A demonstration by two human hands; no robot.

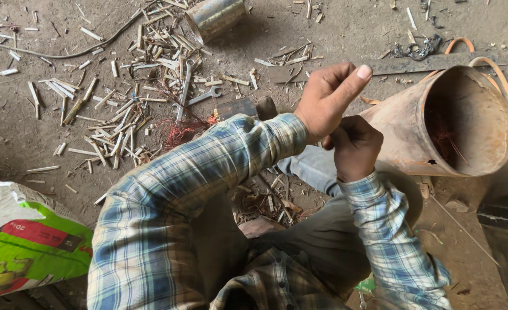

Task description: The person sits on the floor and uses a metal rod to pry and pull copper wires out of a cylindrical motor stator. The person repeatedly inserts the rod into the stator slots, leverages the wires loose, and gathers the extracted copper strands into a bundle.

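My left hand (328,99) is raised in front of me, fingers curled and thumb stretched out. Just below it, touching it, is my right hand (354,146), closed into a fist and seen from the back. Whatever lies between the two hands is hidden. Both sleeves are blue plaid. Right of the hands a rusty metal cylinder (403,135) lies on its side, its open end facing right, with thin copper wire (442,136) inside. My right hand is almost against its wall.
The dirt floor is strewn with pale splinters (110,126). Two wrenches (185,86) lie among them beside a tuft of reddish wire (176,132). A metal can (214,17) lies at the top, a green and white sack (24,247) at lower left, an orange hose (498,69) at upper right.
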